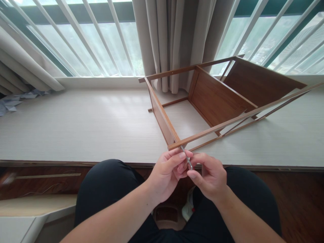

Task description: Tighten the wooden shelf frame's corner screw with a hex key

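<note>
A brown wooden shelf frame (215, 98) lies on its side on the pale window ledge (88, 125), its near corner at the ledge's front edge. Both my hands meet just below that corner. My left hand (168, 173) and my right hand (211, 177) pinch a thin metal tool (186, 158), like a small hex key, whose tip points up into the frame's corner joint. Fingers of both hands are closed around the tool.
Beige curtains (174, 40) hang behind the frame, with white window bars (83, 37) beyond. Crumpled paper (12, 103) lies at the far left of the ledge. My knees in black trousers (111, 189) are below; a loose wooden strip (48, 175) lies on the dark floor at left.
</note>
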Tool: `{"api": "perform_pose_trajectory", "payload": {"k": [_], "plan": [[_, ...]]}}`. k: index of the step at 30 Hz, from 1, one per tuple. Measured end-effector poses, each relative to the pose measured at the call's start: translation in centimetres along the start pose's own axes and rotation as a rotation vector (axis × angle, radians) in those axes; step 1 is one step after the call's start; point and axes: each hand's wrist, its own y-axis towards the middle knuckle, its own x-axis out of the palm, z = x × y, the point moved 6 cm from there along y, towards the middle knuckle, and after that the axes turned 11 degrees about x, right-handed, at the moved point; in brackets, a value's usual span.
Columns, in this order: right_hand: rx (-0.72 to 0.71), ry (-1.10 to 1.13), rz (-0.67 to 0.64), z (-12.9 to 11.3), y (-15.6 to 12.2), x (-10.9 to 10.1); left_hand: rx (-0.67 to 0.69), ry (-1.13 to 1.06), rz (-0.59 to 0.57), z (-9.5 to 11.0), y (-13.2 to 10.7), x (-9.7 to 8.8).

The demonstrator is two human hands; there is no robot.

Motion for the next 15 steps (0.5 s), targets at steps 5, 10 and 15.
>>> {"api": "perform_pose_trajectory", "payload": {"k": [5, 10, 15], "plan": [[0.031, 0.042, 0.013, 0.09, 0.11, -0.07, 0.005, -0.009, -0.006, 0.06, 0.05, 0.11], [0.057, 0.095, -0.002, 0.3, -0.02, 0.04, 0.012, -0.019, -0.023, 0.05, 0.19, 0.11], [0.015, 0.1, -0.022, -0.16, 0.01, 0.03, 0.013, -0.028, -0.028, -0.06, 0.26, 0.1]]}}
